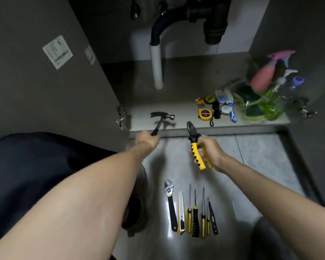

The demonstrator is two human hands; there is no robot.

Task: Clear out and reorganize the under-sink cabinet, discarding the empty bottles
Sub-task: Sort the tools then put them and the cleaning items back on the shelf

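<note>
Both grips are full: left hand (147,140) grips the hammer (160,121) over the cabinet floor's (176,109) front edge, right hand (207,150) holds the pliers (195,147). I'd lay both beside the wrench (170,203) row, handles parallel. Bottles (270,98) wait at the back right corner.

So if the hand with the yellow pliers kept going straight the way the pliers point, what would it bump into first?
Probably nothing soon. The right hand aims the pliers up and slightly left, over bare cabinet floor between the hammer and tape measure. Farther back stands the white pipe, though depth is unclear.
</note>
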